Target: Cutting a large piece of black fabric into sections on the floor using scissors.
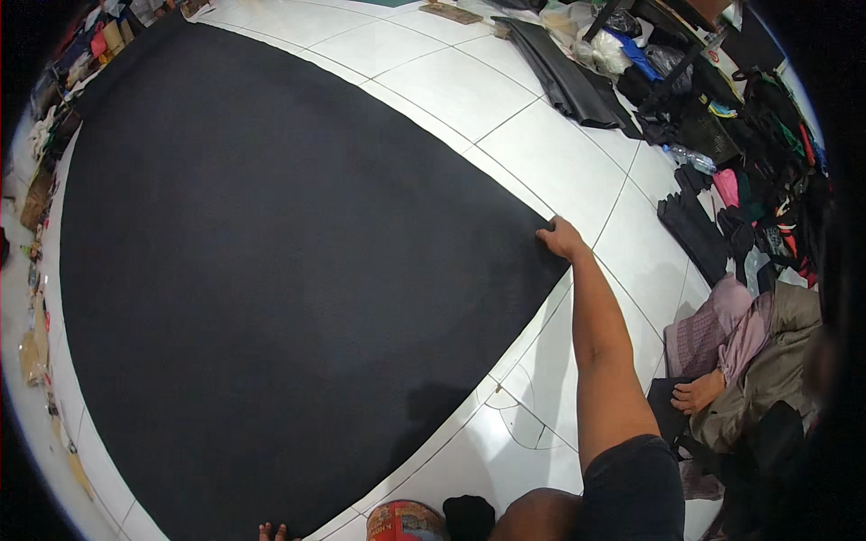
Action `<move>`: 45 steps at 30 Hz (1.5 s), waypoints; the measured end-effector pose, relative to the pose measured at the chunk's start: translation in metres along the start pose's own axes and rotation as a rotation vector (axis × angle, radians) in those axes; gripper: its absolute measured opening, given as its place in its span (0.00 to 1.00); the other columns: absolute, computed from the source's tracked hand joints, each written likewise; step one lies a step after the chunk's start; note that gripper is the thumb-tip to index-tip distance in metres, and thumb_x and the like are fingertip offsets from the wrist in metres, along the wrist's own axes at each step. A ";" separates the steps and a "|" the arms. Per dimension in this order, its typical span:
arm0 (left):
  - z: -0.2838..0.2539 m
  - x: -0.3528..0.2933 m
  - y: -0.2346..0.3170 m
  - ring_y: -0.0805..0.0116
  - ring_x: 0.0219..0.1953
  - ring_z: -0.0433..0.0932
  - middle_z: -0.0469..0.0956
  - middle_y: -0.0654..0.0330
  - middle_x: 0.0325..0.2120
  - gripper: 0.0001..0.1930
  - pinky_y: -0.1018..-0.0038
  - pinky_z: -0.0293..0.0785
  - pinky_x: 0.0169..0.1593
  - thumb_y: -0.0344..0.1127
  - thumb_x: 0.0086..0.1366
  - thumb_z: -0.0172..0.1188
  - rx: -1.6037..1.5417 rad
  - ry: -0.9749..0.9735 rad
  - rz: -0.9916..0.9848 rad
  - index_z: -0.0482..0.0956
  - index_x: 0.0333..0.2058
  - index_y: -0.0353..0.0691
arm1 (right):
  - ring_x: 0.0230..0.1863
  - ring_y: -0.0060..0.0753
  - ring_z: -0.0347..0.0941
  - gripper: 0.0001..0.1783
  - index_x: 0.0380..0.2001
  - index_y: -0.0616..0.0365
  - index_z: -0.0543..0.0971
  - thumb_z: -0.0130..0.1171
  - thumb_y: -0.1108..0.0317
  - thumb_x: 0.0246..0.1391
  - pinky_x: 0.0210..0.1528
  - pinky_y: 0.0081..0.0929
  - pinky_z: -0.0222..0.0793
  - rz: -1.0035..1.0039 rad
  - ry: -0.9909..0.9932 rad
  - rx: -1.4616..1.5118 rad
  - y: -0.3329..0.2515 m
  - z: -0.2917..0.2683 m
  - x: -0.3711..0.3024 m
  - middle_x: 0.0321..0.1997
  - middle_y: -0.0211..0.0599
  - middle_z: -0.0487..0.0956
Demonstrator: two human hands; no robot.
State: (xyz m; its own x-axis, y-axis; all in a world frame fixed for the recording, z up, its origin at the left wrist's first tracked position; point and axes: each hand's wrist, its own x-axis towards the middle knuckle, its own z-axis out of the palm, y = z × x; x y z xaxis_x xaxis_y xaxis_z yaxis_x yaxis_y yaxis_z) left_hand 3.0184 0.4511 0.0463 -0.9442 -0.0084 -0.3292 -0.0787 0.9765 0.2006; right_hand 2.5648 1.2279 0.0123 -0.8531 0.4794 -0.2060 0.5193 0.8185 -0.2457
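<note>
A very large sheet of black fabric (271,225) is spread over the white tiled floor and fills most of the left and middle. My right hand (561,238) reaches out with the arm straight and pinches the sheet at its right corner. Of my left hand (272,532), only some fingertips show at the lower edge. They rest apart on the sheet near its front edge, while the palm and thumb are out of the picture. Faint shadows fall across the fabric near its right corner and front edge.
A co-worker's hand (699,392) rests on a dark piece at the right, near mauve cloth. Behind lie a folded black sheet (564,77), a plastic bottle (690,159) and heaped cloth and bags. A red tin (406,521) stands near my knee (541,516). Clutter lines the far left.
</note>
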 end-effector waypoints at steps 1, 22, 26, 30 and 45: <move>-0.001 0.001 0.001 0.40 0.60 0.64 0.67 0.42 0.57 0.23 0.56 0.65 0.60 0.40 0.58 0.67 -0.003 -0.006 -0.001 0.76 0.52 0.42 | 0.51 0.51 0.75 0.29 0.50 0.58 0.75 0.62 0.51 0.49 0.53 0.38 0.70 0.001 -0.005 0.001 0.000 -0.002 -0.003 0.46 0.55 0.79; 0.001 -0.011 -0.007 0.38 0.58 0.65 0.63 0.39 0.59 0.27 0.55 0.66 0.58 0.35 0.57 0.68 0.007 0.073 0.036 0.73 0.57 0.48 | 0.46 0.47 0.78 0.15 0.40 0.58 0.83 0.59 0.61 0.53 0.51 0.35 0.71 -0.119 0.220 0.208 0.022 0.007 -0.023 0.42 0.47 0.82; -0.002 -0.008 -0.009 0.38 0.58 0.65 0.63 0.38 0.59 0.27 0.55 0.66 0.59 0.34 0.57 0.68 -0.041 0.070 0.051 0.73 0.57 0.48 | 0.43 0.49 0.78 0.14 0.39 0.58 0.83 0.59 0.63 0.53 0.49 0.37 0.72 -0.151 0.238 0.155 0.017 0.002 -0.026 0.40 0.48 0.82; -0.002 -0.007 -0.008 0.38 0.59 0.64 0.63 0.38 0.59 0.28 0.55 0.65 0.60 0.34 0.57 0.68 -0.026 0.070 0.038 0.73 0.57 0.48 | 0.41 0.51 0.78 0.12 0.38 0.58 0.83 0.58 0.65 0.53 0.47 0.39 0.72 -0.287 0.290 0.096 0.013 0.003 -0.030 0.37 0.49 0.82; 0.000 -0.009 -0.010 0.43 0.62 0.61 0.60 0.45 0.63 0.27 0.58 0.59 0.63 0.36 0.59 0.67 -0.104 0.006 -0.048 0.72 0.58 0.49 | 0.42 0.49 0.78 0.13 0.39 0.63 0.82 0.59 0.69 0.51 0.49 0.38 0.72 -0.294 0.324 0.087 0.038 0.016 -0.019 0.40 0.50 0.82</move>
State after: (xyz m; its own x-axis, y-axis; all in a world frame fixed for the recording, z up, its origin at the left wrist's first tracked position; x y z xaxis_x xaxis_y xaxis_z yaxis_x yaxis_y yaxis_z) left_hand 3.0270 0.4418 0.0476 -0.9405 -0.0568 -0.3349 -0.1567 0.9473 0.2796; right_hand 2.6011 1.2450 -0.0083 -0.9297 0.3163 0.1885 0.2429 0.9116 -0.3316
